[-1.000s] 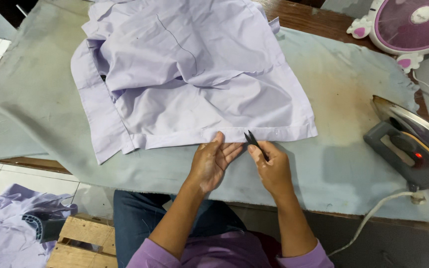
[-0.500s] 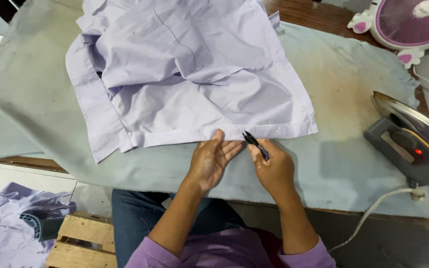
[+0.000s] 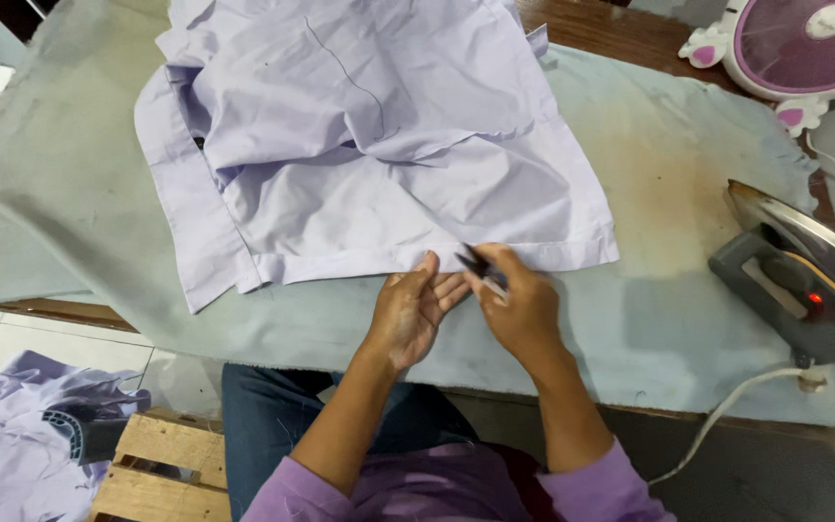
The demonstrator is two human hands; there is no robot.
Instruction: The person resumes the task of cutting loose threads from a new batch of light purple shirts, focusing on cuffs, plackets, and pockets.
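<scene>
1. Right hand [image 3: 526,307]: closed in a pinch around a small dark thread snipper [image 3: 476,267], blades pointing up and to the left toward the hem; knuckles raised, wrist resting low over the padded table.
2. Left hand [image 3: 416,307]: open, palm turned up and inward, fingers loosely together, fingertips touching the shirt's lower hem just left of the snipper tip; grasping nothing that shows.
3. Key relation: hem directly ahead of both hands, running left to right across the view; snipper tip right at the hem edge, with the left fingertips just beside it. Right hand nearer the cutting point, left hand nearer the long stretch of hem to the left.
4. Lilac shirt [image 3: 369,155]: spread rumpled on the grey ironing cloth [image 3: 688,193], bulk lying away from the hands, hem side closest.
5. Further out: electric iron [image 3: 804,280] standing to the right, red light glowing, white cord trailing off the edge; pink fan [image 3: 804,43] at top right.
6. Below left: wooden pallet [image 3: 161,464] and more lilac fabric [image 3: 2,445] on the floor.
</scene>
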